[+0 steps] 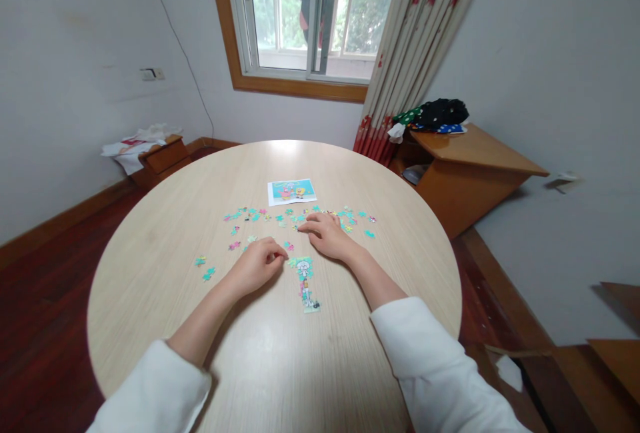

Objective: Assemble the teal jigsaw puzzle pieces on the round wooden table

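A narrow upright strip of joined jigsaw pieces lies on the table in front of me and shows a pale cartoon figure. At its upper left is my left hand, the thumb and index fingertips pinched together. Whether a small piece sits in that pinch is hidden. Farther up and to the right, my right hand rests low over the loose pieces, fingers stretched out and apart. Its fingertips come down by a small dark piece. A pink and green piece lies between my two hands.
Several loose pieces spread in a band across the round table, with two teal ones off to the left. Behind them lies a picture card. A wooden cabinet with cloths stands right, beside the curtain.
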Tool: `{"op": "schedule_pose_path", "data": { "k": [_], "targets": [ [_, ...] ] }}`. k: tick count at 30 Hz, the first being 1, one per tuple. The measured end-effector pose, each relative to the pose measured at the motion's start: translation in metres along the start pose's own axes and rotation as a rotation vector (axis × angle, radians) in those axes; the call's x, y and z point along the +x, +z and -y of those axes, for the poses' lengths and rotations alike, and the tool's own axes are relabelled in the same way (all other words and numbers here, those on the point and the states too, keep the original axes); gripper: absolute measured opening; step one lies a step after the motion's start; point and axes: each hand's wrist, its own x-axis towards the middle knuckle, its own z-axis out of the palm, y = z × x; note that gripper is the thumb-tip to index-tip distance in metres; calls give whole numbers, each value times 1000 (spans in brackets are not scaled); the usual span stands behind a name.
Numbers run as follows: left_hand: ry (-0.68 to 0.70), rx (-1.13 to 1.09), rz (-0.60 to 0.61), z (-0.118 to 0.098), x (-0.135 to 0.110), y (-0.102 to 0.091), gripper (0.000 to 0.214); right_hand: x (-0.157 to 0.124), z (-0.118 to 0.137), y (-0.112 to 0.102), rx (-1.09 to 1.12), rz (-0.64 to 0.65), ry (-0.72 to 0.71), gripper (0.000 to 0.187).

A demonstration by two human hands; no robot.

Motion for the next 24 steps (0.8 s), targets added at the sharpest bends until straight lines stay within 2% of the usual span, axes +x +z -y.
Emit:
{"op": "schedule_pose_path", "data": {
  "k": [6,13,21,24],
  "targets": [
    [-8,95,57,-1,-3,-3,26,0,1,-1,-2,2,12,33],
    [9,66,73,1,-4,3,27,0,2,-2,0,10,3,33],
    [88,74,138,2,-5,7,32,0,1,-2,-1,5,-1,33],
    [83,67,119,1,-4,7,29,0,0,-1,-1,-1,0,33]
  ]
}}
